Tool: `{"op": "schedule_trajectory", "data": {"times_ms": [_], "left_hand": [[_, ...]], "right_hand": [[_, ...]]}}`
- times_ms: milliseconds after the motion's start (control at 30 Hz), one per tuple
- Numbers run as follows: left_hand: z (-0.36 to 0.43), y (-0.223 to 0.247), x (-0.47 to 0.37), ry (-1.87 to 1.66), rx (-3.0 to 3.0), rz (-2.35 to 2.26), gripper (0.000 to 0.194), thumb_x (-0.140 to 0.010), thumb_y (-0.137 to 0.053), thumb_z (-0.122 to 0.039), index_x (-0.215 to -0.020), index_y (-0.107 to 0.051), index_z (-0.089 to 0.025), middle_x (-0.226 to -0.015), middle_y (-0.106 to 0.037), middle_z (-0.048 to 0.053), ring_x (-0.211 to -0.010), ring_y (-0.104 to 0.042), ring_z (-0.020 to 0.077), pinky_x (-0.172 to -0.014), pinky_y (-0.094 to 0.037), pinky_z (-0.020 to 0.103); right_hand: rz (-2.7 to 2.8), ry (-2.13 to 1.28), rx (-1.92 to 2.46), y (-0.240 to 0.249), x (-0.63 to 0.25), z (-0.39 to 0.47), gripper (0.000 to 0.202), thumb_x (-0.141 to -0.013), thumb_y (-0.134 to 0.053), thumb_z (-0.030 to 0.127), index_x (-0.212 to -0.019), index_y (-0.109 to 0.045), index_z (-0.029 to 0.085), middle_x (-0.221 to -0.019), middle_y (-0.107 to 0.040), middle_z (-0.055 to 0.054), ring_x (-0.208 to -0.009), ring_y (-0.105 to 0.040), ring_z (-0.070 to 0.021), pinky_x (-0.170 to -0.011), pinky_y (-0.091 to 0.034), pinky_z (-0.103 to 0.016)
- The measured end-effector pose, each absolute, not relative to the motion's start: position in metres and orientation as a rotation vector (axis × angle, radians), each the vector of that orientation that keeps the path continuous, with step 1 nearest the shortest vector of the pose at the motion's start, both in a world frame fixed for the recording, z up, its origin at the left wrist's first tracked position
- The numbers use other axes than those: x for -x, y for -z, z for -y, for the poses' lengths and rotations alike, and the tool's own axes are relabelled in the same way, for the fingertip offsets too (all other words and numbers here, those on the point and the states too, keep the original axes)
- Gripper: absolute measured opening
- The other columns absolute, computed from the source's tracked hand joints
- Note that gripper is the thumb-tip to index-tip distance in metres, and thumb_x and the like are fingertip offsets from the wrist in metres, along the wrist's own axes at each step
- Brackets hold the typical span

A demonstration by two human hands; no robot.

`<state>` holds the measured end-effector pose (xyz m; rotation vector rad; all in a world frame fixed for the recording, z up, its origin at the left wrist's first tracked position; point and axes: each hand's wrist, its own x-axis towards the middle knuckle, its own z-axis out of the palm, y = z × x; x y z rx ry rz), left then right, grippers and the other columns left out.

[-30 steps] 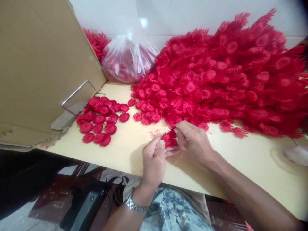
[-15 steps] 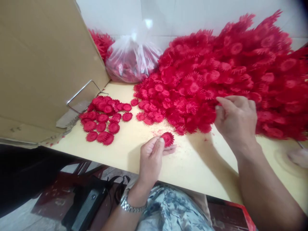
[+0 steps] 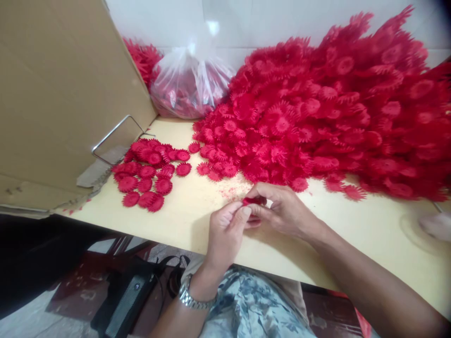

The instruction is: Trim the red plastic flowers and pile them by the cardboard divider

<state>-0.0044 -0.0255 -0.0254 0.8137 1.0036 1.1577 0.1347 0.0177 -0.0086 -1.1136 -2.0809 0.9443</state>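
Right hand (image 3: 285, 209) has swung back from the big heap of red fringed discs (image 3: 299, 122) to meet the left hand (image 3: 227, 230); both hands now grasp a red fringed piece (image 3: 254, 201), pinched in the fingers above the desk (image 3: 380, 234), just in front of the heap; so handling is two-handed again; piece mostly covered, single or stacked, cannot tell; smaller disc pile (image 3: 146, 173) left of the heap; clear plastic bag (image 3: 192, 89) at its back left.

A silver band (image 3: 190, 298) of chunky metal links circles the left wrist (image 3: 208, 279). The clothing (image 3: 255, 305) is pale blue, splashed with darker leaf shapes.
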Motion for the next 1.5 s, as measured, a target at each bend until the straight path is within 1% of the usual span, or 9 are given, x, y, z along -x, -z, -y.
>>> {"op": "schedule_trajectory", "data": {"times_ms": [167,300,467,600,733,933,1133,1267,1500], "left_hand": [[0.028,0.025,0.004,-1.169,-0.805,-1.053,0.020,-0.078,-0.062,-0.031,-0.078,-0.069,-0.013,-0.072,-0.069,0.004,-0.068,-0.067,0.0166,-0.070,-0.057,0.031],[0.029,0.023,0.006,-1.199,-0.752,-0.972,0.019,-0.079,-0.061,-0.029,-0.087,-0.068,-0.013,-0.078,-0.069,0.005,-0.074,-0.066,0.0168,-0.074,-0.056,0.032],[0.025,0.023,0.007,-1.191,-0.616,-0.878,0.022,-0.080,-0.059,-0.029,-0.095,-0.063,-0.014,-0.090,-0.068,0.007,-0.080,-0.065,0.0168,-0.078,-0.054,0.034],[0.023,0.024,0.006,-1.156,-0.538,-0.887,0.034,-0.079,-0.060,-0.026,-0.112,-0.059,-0.016,-0.101,-0.066,0.008,-0.085,-0.065,0.0184,-0.077,-0.054,0.035],[0.024,0.025,0.005,-1.116,-0.636,-0.834,0.028,-0.081,-0.056,-0.022,-0.105,-0.064,-0.012,-0.094,-0.068,0.008,-0.088,-0.065,0.0199,-0.080,-0.053,0.034],[0.027,0.025,-0.001,-1.171,-0.743,-0.968,0.026,-0.083,-0.050,-0.018,-0.102,-0.067,-0.016,-0.085,-0.070,0.004,-0.080,-0.065,0.0164,-0.076,-0.054,0.030],[0.025,0.022,-0.002,-1.235,-0.648,-0.954,0.031,-0.078,-0.047,-0.010,-0.101,-0.067,-0.016,-0.085,-0.069,0.002,-0.077,-0.064,0.0143,-0.074,-0.054,0.029],[0.026,0.026,0.000,-1.244,-0.667,-0.970,0.030,-0.079,-0.047,-0.011,-0.101,-0.066,-0.016,-0.086,-0.069,0.002,-0.079,-0.064,0.0143,-0.074,-0.054,0.028],[0.029,0.023,0.005,-1.216,-0.617,-1.074,0.018,-0.077,-0.055,-0.020,-0.088,-0.064,-0.010,-0.062,-0.061,-0.001,-0.059,-0.065,0.0143,-0.065,-0.056,0.030]], "right_hand": [[1.955,-1.152,1.066,0.009,-0.136,-0.018,0.007,-0.082,-0.058,0.022,-0.077,-0.058,0.017,-0.070,-0.059,0.000,-0.064,-0.055,-0.0113,-0.057,-0.044,-0.022],[1.864,-1.280,1.014,0.008,-0.134,-0.017,0.006,-0.081,-0.060,0.023,-0.079,-0.059,0.017,-0.070,-0.059,0.001,-0.063,-0.055,-0.0107,-0.057,-0.045,-0.022],[1.961,-1.044,1.061,0.008,-0.131,-0.016,0.005,-0.080,-0.059,0.016,-0.085,-0.061,0.017,-0.074,-0.061,0.000,-0.064,-0.056,-0.0093,-0.055,-0.045,-0.019],[2.089,-0.850,1.007,0.009,-0.130,-0.015,0.011,-0.082,-0.055,0.012,-0.089,-0.062,0.018,-0.078,-0.064,-0.002,-0.066,-0.059,-0.0097,-0.055,-0.045,-0.019],[2.143,-0.700,0.971,0.010,-0.131,-0.015,0.015,-0.085,-0.048,0.009,-0.089,-0.060,0.017,-0.077,-0.065,-0.002,-0.067,-0.060,-0.0095,-0.058,-0.046,-0.019],[2.236,-0.329,0.974,0.019,-0.130,-0.014,0.014,-0.089,-0.040,0.012,-0.092,-0.053,0.018,-0.074,-0.062,-0.003,-0.063,-0.056,-0.0113,-0.056,-0.044,-0.022],[2.282,-0.115,0.880,0.020,-0.132,-0.017,0.002,-0.087,-0.049,0.017,-0.086,-0.050,0.018,-0.086,-0.060,-0.008,-0.079,-0.055,-0.0160,-0.067,-0.046,-0.027],[2.315,-0.052,0.823,0.021,-0.129,-0.017,0.006,-0.087,-0.048,0.014,-0.082,-0.051,0.017,-0.090,-0.061,-0.010,-0.080,-0.056,-0.0177,-0.068,-0.046,-0.030],[1.925,-0.019,1.144,0.011,-0.149,-0.034,0.013,-0.086,-0.044,0.015,-0.075,-0.051,0.018,-0.072,-0.057,-0.005,-0.066,-0.055,-0.0160,-0.057,-0.044,-0.028]]}}
